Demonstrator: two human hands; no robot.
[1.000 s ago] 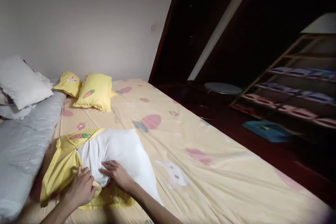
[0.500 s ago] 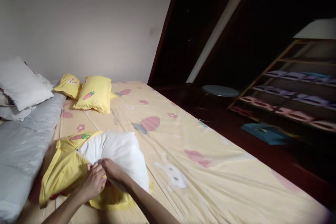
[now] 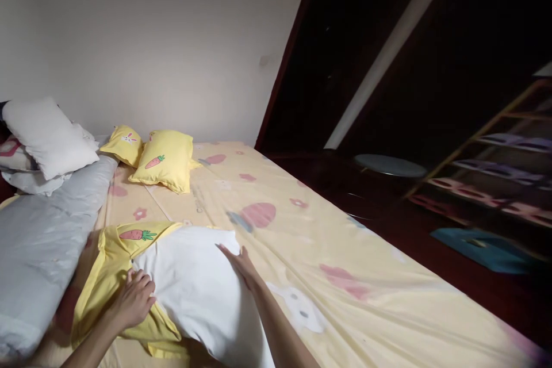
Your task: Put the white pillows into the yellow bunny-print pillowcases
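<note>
A white pillow (image 3: pixel 194 287) lies on the bed, its left end partly inside a yellow pillowcase (image 3: pixel 114 276) printed with a carrot. My left hand (image 3: pixel 131 301) rests on the pillowcase's open edge where it meets the pillow, fingers curled against the cloth. My right hand (image 3: pixel 241 261) lies flat on the pillow's far right edge, fingers stretched out and holding nothing. Both forearms reach in from the bottom of the view.
The bed carries a pale yellow sheet (image 3: pixel 345 276) with pink and bunny prints. Two yellow cased pillows (image 3: pixel 166 158) lie at its head. A grey blanket (image 3: pixel 38 241) and white pillows (image 3: pixel 47 135) are piled at left. A dark floor, round stool (image 3: pixel 390 165) and shelf (image 3: pixel 495 172) are at right.
My right hand left the pillowcase opening and slid to the pillow's far right edge. My left hand stays at the opening. The pillow now lies flatter and more spread out.
</note>
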